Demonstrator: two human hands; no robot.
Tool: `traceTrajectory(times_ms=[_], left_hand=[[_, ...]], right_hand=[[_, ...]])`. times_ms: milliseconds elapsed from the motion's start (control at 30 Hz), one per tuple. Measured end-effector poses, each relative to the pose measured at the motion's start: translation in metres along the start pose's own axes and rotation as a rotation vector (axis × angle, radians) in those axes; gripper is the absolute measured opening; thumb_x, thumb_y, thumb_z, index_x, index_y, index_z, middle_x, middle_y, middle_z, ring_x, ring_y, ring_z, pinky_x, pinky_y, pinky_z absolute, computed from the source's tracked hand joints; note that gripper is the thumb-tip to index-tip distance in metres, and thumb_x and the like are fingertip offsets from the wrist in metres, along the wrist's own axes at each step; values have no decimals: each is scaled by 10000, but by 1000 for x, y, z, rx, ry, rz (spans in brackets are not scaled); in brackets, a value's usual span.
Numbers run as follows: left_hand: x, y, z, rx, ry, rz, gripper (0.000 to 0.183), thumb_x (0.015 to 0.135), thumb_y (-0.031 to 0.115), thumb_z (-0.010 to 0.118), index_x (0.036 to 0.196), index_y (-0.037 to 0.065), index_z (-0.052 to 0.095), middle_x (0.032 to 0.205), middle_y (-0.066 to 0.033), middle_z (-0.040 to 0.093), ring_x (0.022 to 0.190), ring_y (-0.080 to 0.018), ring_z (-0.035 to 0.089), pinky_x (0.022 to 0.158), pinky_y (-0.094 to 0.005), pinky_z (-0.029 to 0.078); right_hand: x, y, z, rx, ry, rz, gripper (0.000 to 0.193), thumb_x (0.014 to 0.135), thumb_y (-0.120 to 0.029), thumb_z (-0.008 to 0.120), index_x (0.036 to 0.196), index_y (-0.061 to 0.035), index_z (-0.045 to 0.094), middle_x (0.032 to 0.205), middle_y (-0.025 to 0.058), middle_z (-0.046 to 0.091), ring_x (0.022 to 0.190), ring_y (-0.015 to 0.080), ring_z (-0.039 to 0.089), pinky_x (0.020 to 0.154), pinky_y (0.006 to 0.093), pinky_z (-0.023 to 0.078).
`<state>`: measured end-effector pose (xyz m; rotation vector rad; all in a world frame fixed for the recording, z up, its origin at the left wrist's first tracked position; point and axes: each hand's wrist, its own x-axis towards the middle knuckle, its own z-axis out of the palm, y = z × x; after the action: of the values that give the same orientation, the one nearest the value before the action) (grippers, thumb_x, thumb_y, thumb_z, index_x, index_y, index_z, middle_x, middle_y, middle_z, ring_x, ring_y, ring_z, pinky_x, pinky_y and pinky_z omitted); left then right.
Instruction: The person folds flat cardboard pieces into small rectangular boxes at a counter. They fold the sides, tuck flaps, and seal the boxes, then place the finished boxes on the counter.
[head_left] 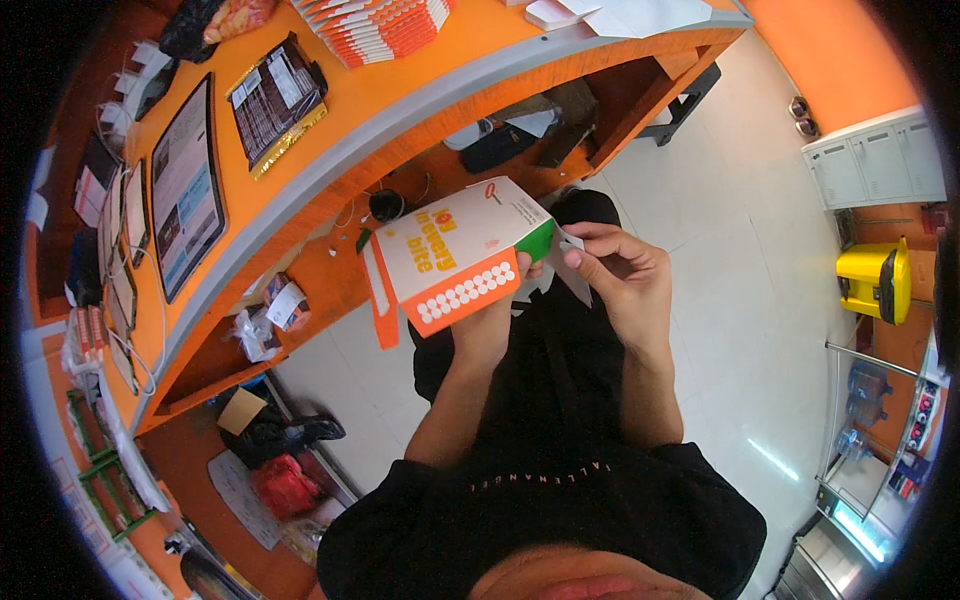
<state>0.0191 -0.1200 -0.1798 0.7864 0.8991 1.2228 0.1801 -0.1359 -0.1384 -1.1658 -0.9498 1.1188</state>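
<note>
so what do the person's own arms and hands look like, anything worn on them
The black shirt has short sleeves, with small pale lettering across the chest. No watch or bracelet shows. The right hand is gloveless; so is what shows of the left hand.

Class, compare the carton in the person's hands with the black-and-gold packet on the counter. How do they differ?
The carton is white, orange and green; the packet is black and gold.
The carton is held up, left hand supporting it, right hand pinching a pale flap; the packet lies on the counter.
The carton is box-shaped; the packet looks flatter.
Both carry printing.
</note>
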Motion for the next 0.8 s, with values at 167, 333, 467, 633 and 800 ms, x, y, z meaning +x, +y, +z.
traceTrajectory(times_ms=[167,333,467,633,800], left_hand=[[10,-55,-57,-152,-174,48,616,973,188,676,1490,73,361,1416,-123,476,1285,-245,524,1011,-424,523],[14,-38,-44,269,-200,242,691,930,171,724,1497,46,349,1413,-129,497,1280,-235,536,1030,-364,495],[10,-23,-36,467,-176,423,633,910,191,753,1438,41,439,1349,-120,553,1242,-246,563,1028,-388,485],[12,-30,-43,608,-168,531,620,912,214,752,1433,57,455,1340,-120,563,1235,-247,566,1017,-396,487],[22,-52,-73,915,-202,458,578,957,289,681,1445,77,453,1362,-101,566,1254,-243,567,1029,-372,485]], right_hand=[[-2,-5,5,-71,-59,4,105,881,13,726,984,31,738,1200,144,679,1073,195,650,906,320,519],[-2,-8,7,-240,-109,-105,125,882,17,711,1005,26,733,1169,128,669,1050,207,651,901,324,517],[-3,-18,8,-343,-129,-146,92,894,9,714,981,30,736,1136,117,662,1024,187,640,884,304,502],[-4,-23,12,-500,-128,-233,105,857,2,739,961,17,736,1038,106,679,953,215,657,844,315,516],[-4,-23,11,-655,-173,-300,107,845,6,720,952,-1,716,1054,144,664,904,297,684,772,354,560]])
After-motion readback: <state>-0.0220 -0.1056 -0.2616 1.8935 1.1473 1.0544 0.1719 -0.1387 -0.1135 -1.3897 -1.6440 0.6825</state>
